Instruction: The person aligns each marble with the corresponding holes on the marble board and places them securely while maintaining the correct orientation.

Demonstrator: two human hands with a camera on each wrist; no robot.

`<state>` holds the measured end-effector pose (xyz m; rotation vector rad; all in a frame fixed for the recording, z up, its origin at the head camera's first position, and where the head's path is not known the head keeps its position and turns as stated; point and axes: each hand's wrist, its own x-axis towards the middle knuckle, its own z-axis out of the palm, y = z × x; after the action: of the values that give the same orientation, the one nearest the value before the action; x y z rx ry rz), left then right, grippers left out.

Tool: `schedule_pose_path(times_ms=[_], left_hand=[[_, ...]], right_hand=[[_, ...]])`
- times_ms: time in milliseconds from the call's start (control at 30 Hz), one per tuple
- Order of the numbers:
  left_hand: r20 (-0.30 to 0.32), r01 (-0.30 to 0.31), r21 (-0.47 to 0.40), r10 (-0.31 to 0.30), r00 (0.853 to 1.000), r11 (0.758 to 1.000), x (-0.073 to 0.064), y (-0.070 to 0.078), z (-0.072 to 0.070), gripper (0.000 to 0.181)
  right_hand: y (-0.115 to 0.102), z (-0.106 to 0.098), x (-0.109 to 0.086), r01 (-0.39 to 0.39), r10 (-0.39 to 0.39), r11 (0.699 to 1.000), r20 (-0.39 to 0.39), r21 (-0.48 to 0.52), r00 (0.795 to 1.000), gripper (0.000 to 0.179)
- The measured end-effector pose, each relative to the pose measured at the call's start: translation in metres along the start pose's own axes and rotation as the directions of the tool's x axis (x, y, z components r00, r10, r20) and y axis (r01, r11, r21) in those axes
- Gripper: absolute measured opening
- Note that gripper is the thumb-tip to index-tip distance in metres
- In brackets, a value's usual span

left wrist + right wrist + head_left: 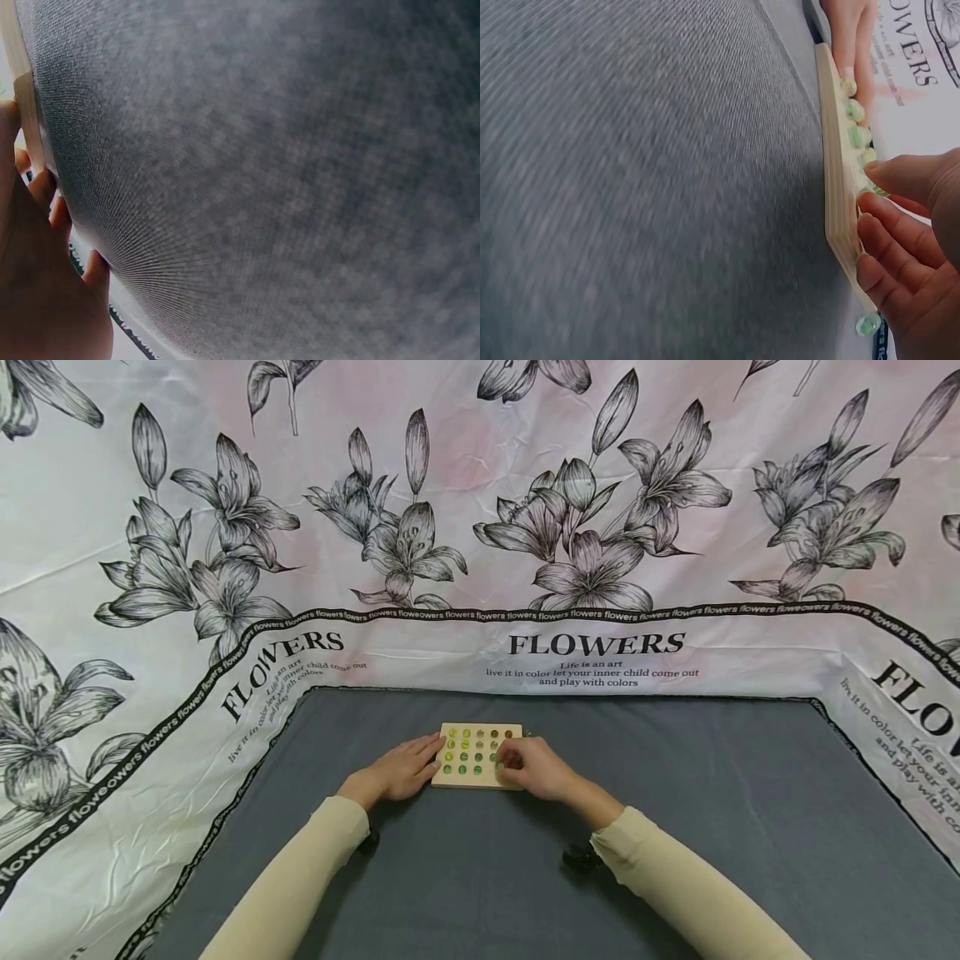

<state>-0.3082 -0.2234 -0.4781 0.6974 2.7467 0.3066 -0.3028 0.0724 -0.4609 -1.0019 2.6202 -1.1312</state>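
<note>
A pale wooden board (480, 782) lies on the grey cloth, with rows of yellow, green and brownish glass marbles on its top. My left hand (406, 768) rests at the board's left edge, its fingers fairly straight and touching the side. Over the board's right part, my right hand (542, 769) pinches a green marble between thumb and forefinger at the front row; the fingers partly cover it. In the right wrist view, the other fingers of my right hand (907, 247) lie against the board's edge (836, 172). One loose green marble (868, 324) sits beyond the board's right end.
Dark grey cloth (480, 877) spreads under the board and both arms. Behind it rises a white sheet (420, 652) printed with flowers and lettering. Dark wrist devices (581, 858) show under the cream sleeves (660, 877).
</note>
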Motion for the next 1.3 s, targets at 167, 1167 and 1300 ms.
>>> schedule_pose_path(times_ms=[167,1167,1300], left_hand=[[0.006,0.0,0.002,0.0,1.0,1.0,-0.001,0.001,-0.001,0.06],[0.009,0.012,-0.015,-0.012,1.0,1.0,-0.002,0.0,-0.001,0.06],[0.011,0.016,-0.006,-0.016,1.0,1.0,-0.003,0.002,-0.002,0.06]], right_hand=[[-0.002,0.006,0.004,0.007,-0.007,1.0,0.001,-0.013,1.0,0.011],[0.014,-0.034,-0.026,-0.007,0.003,0.99,-0.028,-0.142,1.0,0.026],[0.023,-0.038,-0.025,-0.062,0.051,0.986,-0.073,-0.157,0.996,0.026]])
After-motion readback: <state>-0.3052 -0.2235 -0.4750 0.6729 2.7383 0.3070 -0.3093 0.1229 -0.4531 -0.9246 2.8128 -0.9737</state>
